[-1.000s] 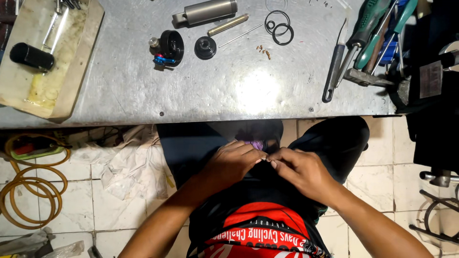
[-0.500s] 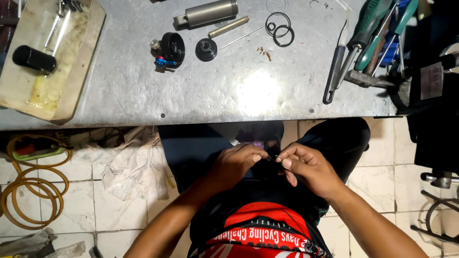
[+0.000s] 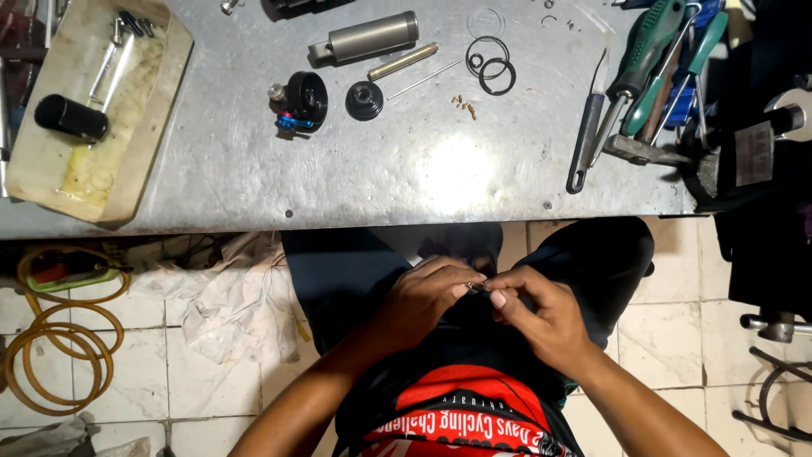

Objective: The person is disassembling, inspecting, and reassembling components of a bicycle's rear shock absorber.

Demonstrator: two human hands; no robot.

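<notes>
Both hands meet in front of the person's lap, below the near edge of the workbench. The left hand [image 3: 423, 298] and the right hand [image 3: 535, 311] are closed fingertip to fingertip on a small part [image 3: 476, 288], which is pinched between the thumbs and forefingers; the part is too small to identify beyond a short, dark metallic piece. It sits over the dark trousers, clear of the bench, roughly on the body's centre line. Directly above the hands lies the grey metal workbench [image 3: 254, 186], with a bright light reflection near its front edge. On the bench, from centre outward: a scatter of tiny brass-coloured bits [image 3: 463, 104], a group of black O-rings [image 3: 491, 68], a thin steel rod [image 3: 425, 79], a short brass-coloured pin [image 3: 403, 62], a grey metal cylinder [image 3: 364, 38], a round black cap [image 3: 364, 100], and a black disc-shaped component with a blue fitting [image 3: 298, 101]. At the right end lie green-handled screwdrivers [image 3: 650, 51] and a grey-handled pick tool [image 3: 586, 135], just beside each other. At the left end stands a shallow beige tray [image 3: 161, 127] with a stained floor, holding a black cylinder [image 3: 71, 118] and several metal tools. On the tiled floor at left lie a crumpled white rag [image 3: 228, 296] and a coiled yellow hose [image 3: 51, 355].
</notes>
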